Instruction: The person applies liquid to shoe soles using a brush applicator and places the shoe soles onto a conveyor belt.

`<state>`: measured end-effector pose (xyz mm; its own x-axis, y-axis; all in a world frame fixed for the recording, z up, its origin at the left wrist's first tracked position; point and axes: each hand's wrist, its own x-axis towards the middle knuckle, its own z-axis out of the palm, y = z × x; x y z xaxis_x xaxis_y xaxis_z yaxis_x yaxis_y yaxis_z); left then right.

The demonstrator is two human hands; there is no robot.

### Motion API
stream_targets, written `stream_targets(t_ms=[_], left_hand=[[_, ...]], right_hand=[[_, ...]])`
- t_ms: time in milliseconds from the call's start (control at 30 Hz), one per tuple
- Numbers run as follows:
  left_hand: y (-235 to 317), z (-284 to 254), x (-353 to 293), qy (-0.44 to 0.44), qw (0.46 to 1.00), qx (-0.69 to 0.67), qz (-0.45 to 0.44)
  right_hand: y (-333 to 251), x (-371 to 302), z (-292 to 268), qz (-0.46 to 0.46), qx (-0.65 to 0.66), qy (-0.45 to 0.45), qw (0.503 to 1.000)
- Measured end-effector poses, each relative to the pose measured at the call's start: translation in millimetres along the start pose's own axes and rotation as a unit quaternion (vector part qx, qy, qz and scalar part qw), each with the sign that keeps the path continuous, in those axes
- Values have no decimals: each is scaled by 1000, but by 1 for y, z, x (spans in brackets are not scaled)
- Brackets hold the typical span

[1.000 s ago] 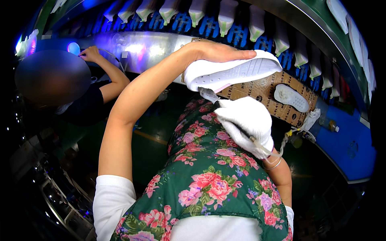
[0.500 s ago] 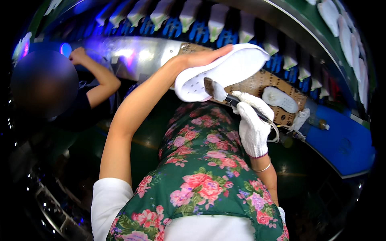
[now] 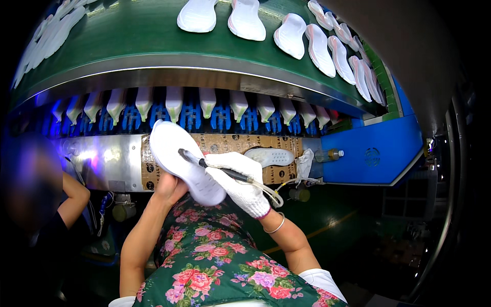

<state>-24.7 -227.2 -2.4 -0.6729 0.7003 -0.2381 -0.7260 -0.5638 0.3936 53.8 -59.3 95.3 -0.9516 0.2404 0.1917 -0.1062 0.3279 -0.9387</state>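
Observation:
My bare left hand (image 3: pixel 171 188) grips a white shoe sole (image 3: pixel 171 148) from its lower edge, and the sole slants with its wide end up and to the left. In a white knitted glove, my right hand (image 3: pixel 240 179) is closed around a black-handled brush (image 3: pixel 225 171). The brush head lies over the sole's upper face, with a thin pale tube (image 3: pixel 271 193) trailing from the handle end. Small holes show at the sole's lower end. Just beyond my right hand, a second, greyish-white sole (image 3: pixel 269 156) lies on the cardboard (image 3: pixel 149 171).
Ahead runs a row of white shoe forms (image 3: pixel 174 102) over blue holders. Above it, a green conveyor belt (image 3: pixel 133 33) carries several white soles. A blue panel (image 3: pixel 371 151) and a small bottle (image 3: pixel 331 154) are at right. At left sits another person (image 3: pixel 74 199).
The sole has swung from slanting up to the right to slanting up to the left. My left hand now holds its lower edge instead of its top edge. The view has shifted, revealing the belt.

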Motion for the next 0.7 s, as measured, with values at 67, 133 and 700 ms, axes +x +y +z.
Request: stream_targets(t_ms=[67, 133, 700], left_hand=[[0, -14, -9, 22, 990, 141, -8], [4, -21, -21, 44, 966, 254, -16], [-11, 21, -34, -118, 964, -236, 43]], right_hand=[[-6, 6, -3, -32, -15, -33, 999], [-10, 8, 0, -86, -45, -31, 995], [-41, -9, 21, -147, -75, 5, 986]])
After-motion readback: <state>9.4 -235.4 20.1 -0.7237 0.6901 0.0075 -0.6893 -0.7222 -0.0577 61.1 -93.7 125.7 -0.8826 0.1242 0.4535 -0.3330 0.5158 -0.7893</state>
